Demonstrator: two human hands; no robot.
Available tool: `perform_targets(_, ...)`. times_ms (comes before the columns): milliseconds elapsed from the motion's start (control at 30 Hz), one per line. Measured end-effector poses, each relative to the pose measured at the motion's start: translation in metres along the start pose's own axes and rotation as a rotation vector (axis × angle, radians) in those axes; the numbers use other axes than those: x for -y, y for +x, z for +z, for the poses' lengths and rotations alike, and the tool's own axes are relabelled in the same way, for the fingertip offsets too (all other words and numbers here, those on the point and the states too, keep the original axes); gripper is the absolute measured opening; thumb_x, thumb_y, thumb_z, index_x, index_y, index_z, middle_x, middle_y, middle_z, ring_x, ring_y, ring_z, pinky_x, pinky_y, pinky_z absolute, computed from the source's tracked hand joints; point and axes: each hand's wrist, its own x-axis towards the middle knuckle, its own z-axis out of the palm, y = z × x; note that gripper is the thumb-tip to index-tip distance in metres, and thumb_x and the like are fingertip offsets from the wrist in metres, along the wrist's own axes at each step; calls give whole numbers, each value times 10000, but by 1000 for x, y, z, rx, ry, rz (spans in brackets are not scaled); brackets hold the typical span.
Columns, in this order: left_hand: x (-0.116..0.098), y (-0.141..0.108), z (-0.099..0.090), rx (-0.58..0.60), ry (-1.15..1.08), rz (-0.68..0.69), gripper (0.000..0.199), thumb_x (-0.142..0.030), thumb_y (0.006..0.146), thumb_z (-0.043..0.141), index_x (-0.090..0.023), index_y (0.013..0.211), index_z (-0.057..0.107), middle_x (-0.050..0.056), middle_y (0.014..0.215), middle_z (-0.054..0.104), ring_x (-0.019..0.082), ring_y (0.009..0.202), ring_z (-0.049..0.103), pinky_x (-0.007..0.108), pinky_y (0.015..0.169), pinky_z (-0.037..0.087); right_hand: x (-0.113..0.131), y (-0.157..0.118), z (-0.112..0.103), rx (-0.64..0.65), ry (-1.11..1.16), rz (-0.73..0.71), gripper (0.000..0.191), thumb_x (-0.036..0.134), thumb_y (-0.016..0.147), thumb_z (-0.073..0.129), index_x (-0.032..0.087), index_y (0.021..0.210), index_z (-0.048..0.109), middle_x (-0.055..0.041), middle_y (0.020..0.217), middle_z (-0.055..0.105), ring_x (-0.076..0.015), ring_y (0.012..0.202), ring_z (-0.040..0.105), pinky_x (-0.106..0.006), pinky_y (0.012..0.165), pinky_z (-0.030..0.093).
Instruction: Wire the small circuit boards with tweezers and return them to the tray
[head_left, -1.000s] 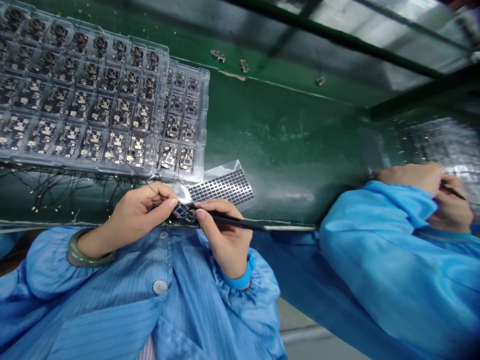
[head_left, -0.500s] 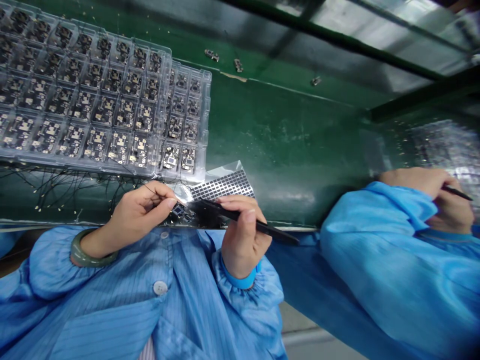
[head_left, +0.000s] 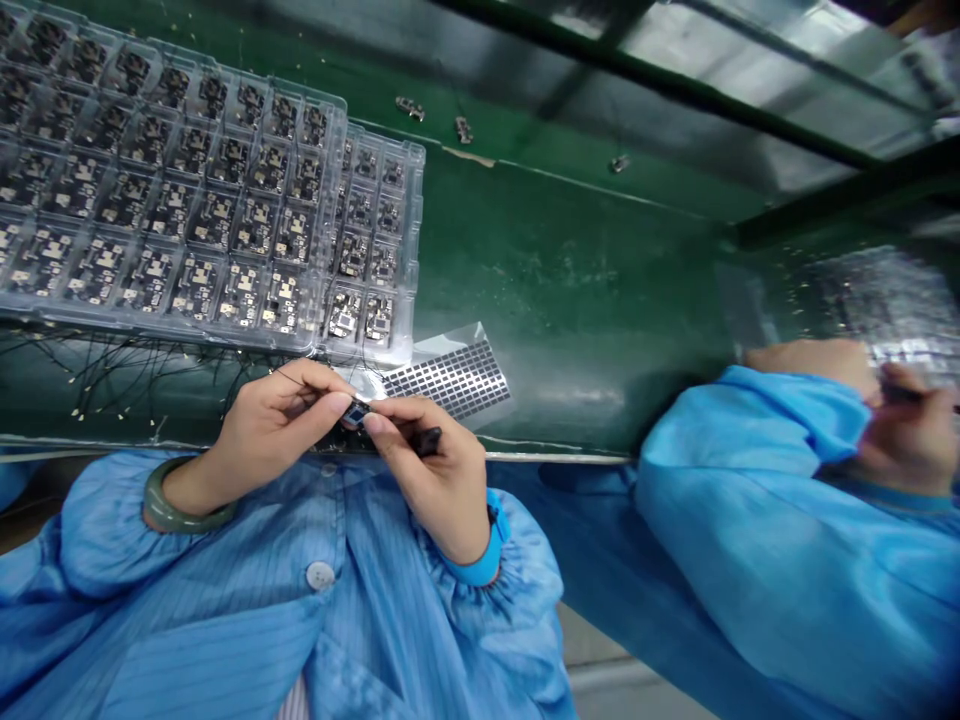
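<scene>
blue-sleeved left hand (head_left: 277, 425) and right hand (head_left: 442, 470) angle inward, both pinching one small circuit board (head_left: 355, 412).

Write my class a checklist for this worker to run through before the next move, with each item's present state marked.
1. Small board held between the fingertips of the left hand and right hand: ok.
2. Black tool in the right hand: ok.
3. Board's underside undamaged: cannot tell, it is out of view.
4. Sheet of dark squares close by: ok, just beyond the right hand.
5. Bench free of loose parts: not ok, three small parts lie towards its far side.
</scene>
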Motion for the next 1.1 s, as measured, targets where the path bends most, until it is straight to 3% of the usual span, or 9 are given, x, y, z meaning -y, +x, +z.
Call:
perform_targets(500, 3, -1, 0, -54, 57, 40, 82, -203, 839, 644, -184, 874, 716, 28, 874, 741, 139, 797, 690, 204, 712, 572, -3, -3, 1, -60, -1, 12, 49, 251, 842, 641, 216, 855, 673, 12, 716, 670, -115, 616, 588, -249, 568, 461)
perform_targets(900, 5, -2, 1, -47, -59, 89, 52, -206, 856, 628, -172, 877, 661, 32, 862, 709, 138, 815, 676, 227, 752, 572, -2, -3, 3, -77, -11, 21, 63, 267, 841, 643, 216, 845, 680, 11, 713, 680, -118, 602, 590, -252, 559, 471)
perform_targets(1100, 6, -3, 1, -37, -79, 60, 48, -157, 864, 620, -181, 902, 636, 3, 863, 685, 100, 798, 660, 178, 740, 544, -3, -2, 4, -73, -12, 11, 45, 254, 843, 644, 217, 842, 670, 17, 711, 668, -113, 610, 582, -244, 566, 457)
